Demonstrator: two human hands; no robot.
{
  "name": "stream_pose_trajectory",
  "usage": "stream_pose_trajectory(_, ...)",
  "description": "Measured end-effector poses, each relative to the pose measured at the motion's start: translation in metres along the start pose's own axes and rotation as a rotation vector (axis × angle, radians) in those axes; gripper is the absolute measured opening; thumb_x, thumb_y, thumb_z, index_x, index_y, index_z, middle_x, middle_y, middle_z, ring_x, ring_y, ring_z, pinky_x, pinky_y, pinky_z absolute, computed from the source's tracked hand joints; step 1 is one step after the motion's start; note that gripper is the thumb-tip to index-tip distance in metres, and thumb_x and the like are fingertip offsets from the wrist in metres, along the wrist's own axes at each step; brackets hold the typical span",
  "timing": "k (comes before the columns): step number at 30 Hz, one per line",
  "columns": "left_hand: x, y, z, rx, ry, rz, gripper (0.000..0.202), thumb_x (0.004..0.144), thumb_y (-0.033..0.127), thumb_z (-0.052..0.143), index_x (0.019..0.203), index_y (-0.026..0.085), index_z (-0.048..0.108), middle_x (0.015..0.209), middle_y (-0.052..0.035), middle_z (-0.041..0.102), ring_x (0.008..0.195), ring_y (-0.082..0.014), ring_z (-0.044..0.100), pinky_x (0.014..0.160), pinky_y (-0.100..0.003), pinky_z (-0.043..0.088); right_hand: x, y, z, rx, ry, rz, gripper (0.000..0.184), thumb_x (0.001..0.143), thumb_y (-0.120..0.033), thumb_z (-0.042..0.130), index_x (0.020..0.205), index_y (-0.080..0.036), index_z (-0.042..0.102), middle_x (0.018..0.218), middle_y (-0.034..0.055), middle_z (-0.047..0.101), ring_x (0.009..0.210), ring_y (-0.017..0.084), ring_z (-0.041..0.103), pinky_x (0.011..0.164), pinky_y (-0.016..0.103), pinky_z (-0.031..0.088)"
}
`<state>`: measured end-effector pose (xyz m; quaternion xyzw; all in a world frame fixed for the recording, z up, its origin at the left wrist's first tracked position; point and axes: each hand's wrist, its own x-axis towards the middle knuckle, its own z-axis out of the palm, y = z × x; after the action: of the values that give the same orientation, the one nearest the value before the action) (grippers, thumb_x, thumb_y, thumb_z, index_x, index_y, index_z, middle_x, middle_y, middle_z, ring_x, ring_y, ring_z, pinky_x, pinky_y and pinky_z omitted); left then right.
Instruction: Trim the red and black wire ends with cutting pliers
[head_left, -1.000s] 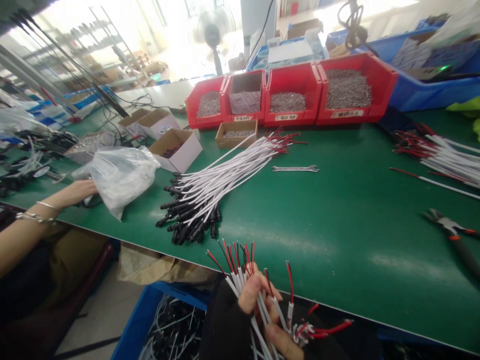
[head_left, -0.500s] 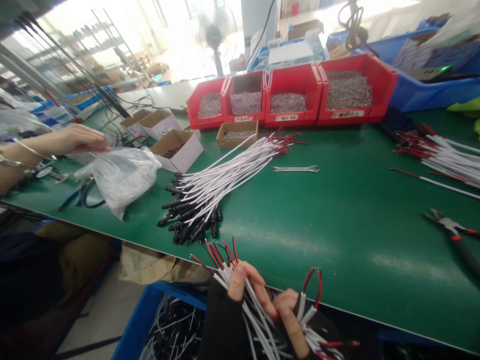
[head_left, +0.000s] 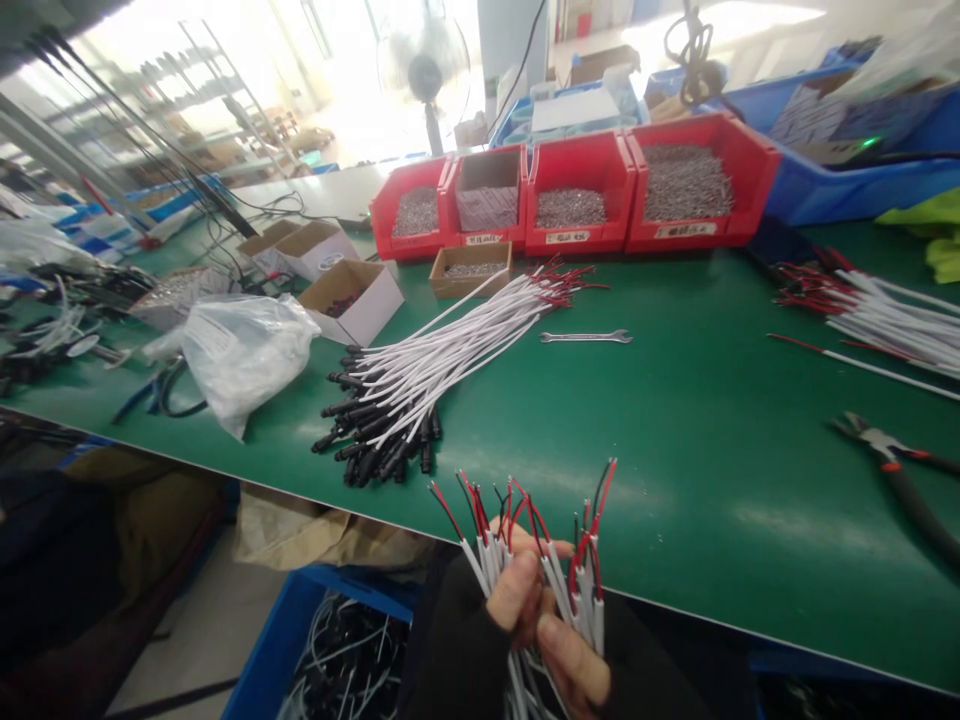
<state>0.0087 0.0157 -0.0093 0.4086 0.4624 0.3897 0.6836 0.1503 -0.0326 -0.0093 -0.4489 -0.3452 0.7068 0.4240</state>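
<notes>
Left hand: I see it (head_left: 519,592) closed around white cables (head_left: 489,566), thumb on the near side, red and black wire ends fanning up above the grip.
Right hand: it (head_left: 574,662) sits just beside the left and lower, thumb and fingers pinched on more of these cables; I cannot tell whether the two hands touch.
Held cables' place: in front of the worktop's (head_left: 675,430) near edge, their lower ends dropping out of my view.
Cable pile: beyond the hands and to their left, white leads (head_left: 450,350) with black connectors (head_left: 375,430) toward me.
Wrench: beyond the hands, the open-ended wrench (head_left: 586,337) lies flat; any stamping is too small for me.
Right of the hands: pliers (head_left: 885,457), and past them another cable bundle (head_left: 892,315).
Bin labels: well beyond the hands, red bins (head_left: 616,240) carry white labels (head_left: 568,238) with dark characters, too blurred for me to read.
Sticker: far left, a round one (head_left: 330,261) on a box, its print unreadable.
Bag: left of the pile, clear plastic bag (head_left: 247,350), faint marks illegible.
</notes>
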Motion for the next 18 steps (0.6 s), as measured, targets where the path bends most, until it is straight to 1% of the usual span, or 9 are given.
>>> stream_pose_trajectory(2, 0.0024, 0.0006, -0.0008, 0.047, 0.024, 0.067, 0.041, 0.085, 0.058, 0.076, 0.084, 0.017, 0.081, 0.064, -0.0037, 0.066, 0.059, -0.0194, 0.066, 0.057, -0.029, 0.053, 0.0022, -0.0009, -0.0006, 0.096, -0.03, 0.016, 0.055, 0.096, -0.055, 0.063, 0.146, -0.031, 0.06, 0.153, 0.004, 0.057, 0.141, 0.031, 0.053, 0.111, 0.04, 0.051)
stream_pose_trajectory(4, 0.0054, 0.0021, -0.0013, 0.077, 0.044, 0.128, 0.036, 0.08, 0.053, 0.082, 0.076, 0.018, 0.08, 0.071, -0.0054, 0.071, 0.065, -0.0205, 0.067, 0.062, -0.03, 0.054, 0.0045, -0.0023, -0.0004, 0.133, -0.031, 0.017, 0.055, 0.093, -0.054, 0.067, 0.143, -0.031, 0.063, 0.155, 0.002, 0.054, 0.145, 0.031, 0.048, 0.114, 0.039, 0.048)
stream_pose_trajectory(7, 0.0087, 0.0052, -0.0029, 0.095, 0.061, 0.144, 0.036, 0.079, 0.051, 0.084, 0.067, 0.018, 0.08, 0.069, -0.0049, 0.07, 0.062, -0.018, 0.065, 0.059, -0.027, 0.052, 0.0061, -0.0038, 0.001, 0.125, -0.01, 0.028, 0.053, 0.089, -0.052, 0.074, 0.137, -0.03, 0.068, 0.149, 0.0011, 0.061, 0.147, 0.031, 0.045, 0.12, 0.038, 0.041)
stream_pose_trajectory(9, 0.0088, 0.0065, -0.004, 0.102, 0.077, 0.125, 0.038, 0.082, 0.053, 0.081, 0.068, 0.018, 0.081, 0.062, -0.0036, 0.067, 0.057, -0.0158, 0.062, 0.053, -0.025, 0.049, 0.0054, -0.004, 0.0028, 0.106, 0.004, 0.061, 0.054, 0.088, -0.056, 0.073, 0.135, -0.029, 0.069, 0.137, 0.0036, 0.07, 0.144, 0.031, 0.049, 0.12, 0.039, 0.042)
stream_pose_trajectory(11, 0.0075, 0.0065, -0.0045, 0.101, 0.092, 0.093, 0.039, 0.086, 0.054, 0.077, 0.073, 0.018, 0.082, 0.052, -0.0011, 0.059, 0.052, -0.0143, 0.058, 0.047, -0.022, 0.043, 0.0042, -0.004, 0.0051, 0.09, 0.016, 0.102, 0.052, 0.093, -0.062, 0.064, 0.133, -0.029, 0.07, 0.127, 0.0049, 0.076, 0.137, 0.03, 0.057, 0.117, 0.04, 0.046)
stream_pose_trajectory(13, 0.0058, 0.0056, -0.0045, 0.093, 0.104, 0.066, 0.04, 0.088, 0.056, 0.074, 0.079, 0.018, 0.083, 0.047, 0.0012, 0.052, 0.048, -0.013, 0.054, 0.043, -0.02, 0.039, 0.0034, -0.004, 0.0072, 0.076, 0.027, 0.137, 0.047, 0.1, -0.063, 0.051, 0.124, -0.031, 0.075, 0.119, 0.0032, 0.078, 0.131, 0.027, 0.063, 0.114, 0.037, 0.049)
stream_pose_trajectory(14, 0.0051, 0.005, -0.0044, 0.09, 0.107, 0.058, 0.041, 0.088, 0.057, 0.074, 0.082, 0.018, 0.084, 0.046, 0.0017, 0.05, 0.047, -0.0123, 0.052, 0.042, -0.02, 0.037, 0.0032, -0.0037, 0.0079, 0.071, 0.031, 0.148, 0.046, 0.101, -0.063, 0.046, 0.115, -0.032, 0.078, 0.115, 0.0019, 0.08, 0.13, 0.026, 0.064, 0.113, 0.034, 0.049)
stream_pose_trajectory(16, 0.0045, 0.0038, -0.0047, 0.076, 0.112, 0.045, 0.043, 0.088, 0.059, 0.073, 0.085, 0.018, 0.085, 0.047, 0.002, 0.049, 0.045, -0.0109, 0.049, 0.041, -0.02, 0.035, 0.003, -0.0016, 0.0081, 0.05, 0.042, 0.158, 0.046, 0.101, -0.062, 0.048, 0.096, -0.031, 0.08, 0.102, 0.0011, 0.081, 0.129, 0.024, 0.065, 0.11, 0.03, 0.052)
stream_pose_trajectory(18, 0.0052, 0.003, -0.0059, 0.053, 0.115, 0.032, 0.044, 0.087, 0.061, 0.073, 0.087, 0.018, 0.085, 0.047, 0.0031, 0.046, 0.042, -0.0097, 0.046, 0.04, -0.02, 0.034, 0.0027, 0.0027, 0.0066, 0.002, 0.063, 0.147, 0.042, 0.098, -0.061, 0.056, 0.086, -0.028, 0.079, 0.09, 0.0024, 0.081, 0.119, 0.025, 0.071, 0.101, 0.027, 0.058)
